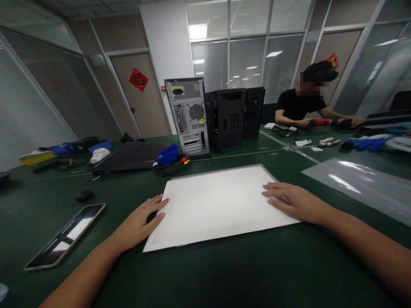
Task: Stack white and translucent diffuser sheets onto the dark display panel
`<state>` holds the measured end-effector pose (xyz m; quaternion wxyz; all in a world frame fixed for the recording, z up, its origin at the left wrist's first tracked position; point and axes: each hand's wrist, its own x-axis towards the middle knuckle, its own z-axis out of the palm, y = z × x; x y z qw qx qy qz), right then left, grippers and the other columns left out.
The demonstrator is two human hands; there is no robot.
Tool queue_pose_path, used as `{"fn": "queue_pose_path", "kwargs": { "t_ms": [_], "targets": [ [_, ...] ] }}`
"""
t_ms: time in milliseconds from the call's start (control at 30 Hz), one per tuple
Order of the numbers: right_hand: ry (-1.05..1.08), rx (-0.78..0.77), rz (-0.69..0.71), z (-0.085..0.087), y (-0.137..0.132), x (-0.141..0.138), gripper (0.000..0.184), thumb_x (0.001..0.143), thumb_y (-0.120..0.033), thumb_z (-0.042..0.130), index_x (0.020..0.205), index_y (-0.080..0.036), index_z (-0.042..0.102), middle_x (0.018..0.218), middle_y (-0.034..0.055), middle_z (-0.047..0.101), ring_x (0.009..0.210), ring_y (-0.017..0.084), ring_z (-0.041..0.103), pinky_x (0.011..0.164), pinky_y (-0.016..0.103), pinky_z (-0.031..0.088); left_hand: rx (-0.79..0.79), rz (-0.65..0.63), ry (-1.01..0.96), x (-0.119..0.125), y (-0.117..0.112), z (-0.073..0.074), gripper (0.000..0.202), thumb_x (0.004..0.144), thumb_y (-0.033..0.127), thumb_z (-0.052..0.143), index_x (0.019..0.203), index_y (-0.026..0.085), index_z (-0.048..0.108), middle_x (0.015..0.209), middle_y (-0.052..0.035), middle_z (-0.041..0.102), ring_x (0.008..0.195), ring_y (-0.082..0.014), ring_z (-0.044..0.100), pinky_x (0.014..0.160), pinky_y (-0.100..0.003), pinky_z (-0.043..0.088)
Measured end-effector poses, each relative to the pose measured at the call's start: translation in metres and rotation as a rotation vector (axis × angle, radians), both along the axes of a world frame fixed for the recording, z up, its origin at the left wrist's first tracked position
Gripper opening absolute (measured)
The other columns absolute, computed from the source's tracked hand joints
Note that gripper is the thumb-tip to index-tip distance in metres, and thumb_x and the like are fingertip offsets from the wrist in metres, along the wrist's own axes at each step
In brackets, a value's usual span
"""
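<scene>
A flat white rectangular sheet (pixel 218 205) lies on the green table in front of me, over a thin panel whose dark lower edge and grey far edge (pixel 215 172) show. My left hand (pixel 141 222) rests at the sheet's left edge, fingers apart, with the tips touching its top. At the right edge, my right hand (pixel 290 201) lies with its fingers stretched over the white surface. Neither hand is closed around anything. The undersides of both hands are hidden.
A phone (pixel 66 237) and a black mouse (pixel 84 196) lie to the left. Computer cases (pixel 189 117) stand behind the sheet, near a blue bin (pixel 167 155). Clear plastic film (pixel 356 179) lies at right. Beyond it a person (pixel 297 107) handles a red tool (pixel 321 122).
</scene>
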<state>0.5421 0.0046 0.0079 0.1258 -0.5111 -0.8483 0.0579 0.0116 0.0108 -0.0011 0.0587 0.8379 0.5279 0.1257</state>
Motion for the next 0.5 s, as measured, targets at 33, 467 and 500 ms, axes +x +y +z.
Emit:
{"fn": "queue_pose_path", "kwargs": {
  "t_ms": [33,467,500],
  "targets": [
    [0.003,-0.004,0.010,0.000,-0.001,-0.003,0.048,0.097,-0.056,0.042,0.132,-0.030,0.063,0.145,0.0026,0.053,0.135,0.025,0.047,0.114,0.052,0.039,0.003,-0.001,-0.005,0.000,0.000,0.000,0.057,0.098,0.053,0.046,0.148,0.026,0.046,0.156,-0.0075,0.040,0.145,-0.0306,0.036,0.119,-0.055,0.028],
    [-0.064,0.244,-0.740,-0.014,0.030,0.144,0.069,0.086,-0.062,0.048,0.130,-0.009,0.058,0.133,0.0278,0.053,0.122,0.050,0.047,0.092,0.068,0.043,-0.038,0.013,-0.030,-0.004,-0.001,0.003,0.053,0.096,0.052,0.047,0.145,0.031,0.052,0.158,-0.0061,0.038,0.145,-0.0323,0.036,0.118,-0.055,0.032],
    [-0.040,0.201,-0.811,-0.019,0.030,0.157,0.072,0.084,-0.066,0.049,0.126,-0.008,0.059,0.128,0.0300,0.054,0.118,0.052,0.049,0.086,0.070,0.044,-0.044,0.013,-0.028,-0.004,-0.001,0.003,0.053,0.097,0.051,0.047,0.145,0.030,0.052,0.158,-0.0067,0.038,0.145,-0.0323,0.035,0.118,-0.055,0.031]
  ]
}}
